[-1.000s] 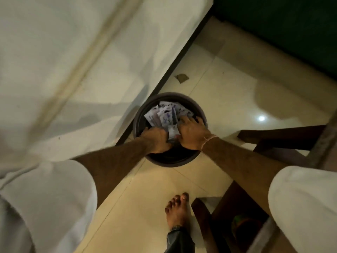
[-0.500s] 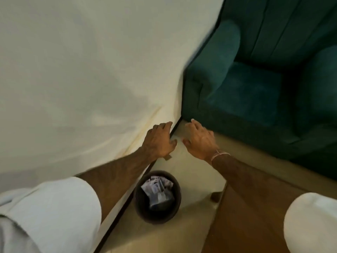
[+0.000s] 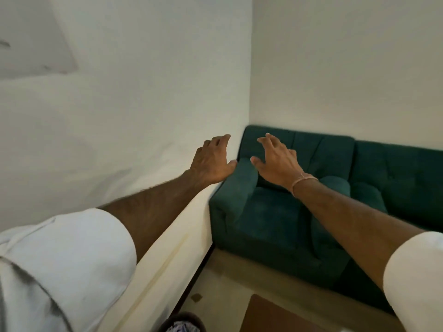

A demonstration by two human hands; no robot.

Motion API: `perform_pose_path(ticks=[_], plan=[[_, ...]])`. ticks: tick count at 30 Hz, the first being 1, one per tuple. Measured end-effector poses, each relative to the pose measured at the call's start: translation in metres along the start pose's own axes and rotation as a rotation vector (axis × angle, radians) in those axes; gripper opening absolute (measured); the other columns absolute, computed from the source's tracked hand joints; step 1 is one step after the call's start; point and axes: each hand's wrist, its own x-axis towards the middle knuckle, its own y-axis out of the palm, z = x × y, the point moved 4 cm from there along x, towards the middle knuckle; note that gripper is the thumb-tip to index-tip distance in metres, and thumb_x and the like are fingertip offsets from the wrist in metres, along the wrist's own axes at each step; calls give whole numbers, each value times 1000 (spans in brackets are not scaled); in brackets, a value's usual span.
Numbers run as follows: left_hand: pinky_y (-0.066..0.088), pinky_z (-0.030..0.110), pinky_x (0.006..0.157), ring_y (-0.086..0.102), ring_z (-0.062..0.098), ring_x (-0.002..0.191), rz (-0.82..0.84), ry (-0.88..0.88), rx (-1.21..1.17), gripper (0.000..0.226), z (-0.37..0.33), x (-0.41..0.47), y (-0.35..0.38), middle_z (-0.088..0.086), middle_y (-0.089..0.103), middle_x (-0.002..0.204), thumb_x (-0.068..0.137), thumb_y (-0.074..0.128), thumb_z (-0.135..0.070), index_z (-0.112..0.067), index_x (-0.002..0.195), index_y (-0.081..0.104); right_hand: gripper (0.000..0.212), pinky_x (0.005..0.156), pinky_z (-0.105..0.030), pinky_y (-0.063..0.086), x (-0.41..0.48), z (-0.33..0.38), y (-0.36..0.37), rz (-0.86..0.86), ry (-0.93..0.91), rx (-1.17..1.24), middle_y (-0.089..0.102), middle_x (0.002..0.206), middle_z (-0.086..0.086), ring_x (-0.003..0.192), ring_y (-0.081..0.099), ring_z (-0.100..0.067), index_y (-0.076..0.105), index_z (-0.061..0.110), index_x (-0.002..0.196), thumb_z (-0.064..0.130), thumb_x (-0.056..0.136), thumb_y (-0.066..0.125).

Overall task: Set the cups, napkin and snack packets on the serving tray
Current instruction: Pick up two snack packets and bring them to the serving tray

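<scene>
Both the left hand [image 3: 212,161] and right hand [image 3: 278,159] hang empty with fingers spread above the sofa [image 3: 275,219]; no tray, cup, napkin or packet is in view, so neither hand is demonstrably nearer.

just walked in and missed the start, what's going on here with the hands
A person in white sleeves has both arms stretched forward with nothing in either hand. The left hand and right hand are open, fingers spread, in the air in front of a dark green upholstered sofa in the corner. A round dark bin with crumpled paper wrappers sits at the bottom edge, near a white bed edge. No cups, napkin, snack packets or serving tray are in view.
</scene>
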Motion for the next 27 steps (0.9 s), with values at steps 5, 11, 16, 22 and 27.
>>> perform_pose_path(ticks=[5, 11, 16, 22, 27], plan=[[37, 46, 106, 39, 33, 137, -114, 68, 7, 79, -111, 8, -101, 9, 39, 154, 86, 60, -46, -18, 152, 26, 67, 115, -57, 28, -31, -22, -152, -124, -40, -30, 25, 165, -7, 144, 38, -33, 30, 19, 153, 44, 97, 55], [36, 46, 105, 38, 33, 136, -193, 100, 15, 79, -232, -9, -174, 9, 38, 153, 84, 58, -44, -19, 152, 26, 67, 113, -54, 28, -85, -60, -289, -234, -101, -80, 29, 163, -7, 143, 40, -33, 32, 17, 152, 44, 96, 56], [36, 46, 104, 37, 33, 136, -211, 119, 10, 80, -313, -26, -203, 9, 39, 153, 84, 59, -45, -19, 152, 25, 66, 112, -53, 30, -135, -98, -368, -276, -90, -116, 32, 162, -8, 142, 41, -34, 32, 16, 152, 43, 97, 56], [38, 47, 103, 38, 32, 135, -188, 151, 3, 78, -378, -40, -212, 9, 40, 152, 84, 59, -45, -20, 151, 26, 66, 112, -54, 29, -181, -137, -422, -284, -39, -150, 30, 162, -7, 142, 40, -33, 32, 17, 152, 44, 97, 56], [37, 48, 105, 37, 31, 137, -159, 215, -24, 77, -418, -45, -202, 9, 40, 152, 85, 59, -44, -21, 151, 27, 64, 109, -53, 30, -217, -164, -444, -318, 18, -185, 34, 160, -8, 140, 43, -33, 36, 16, 149, 43, 96, 58]])
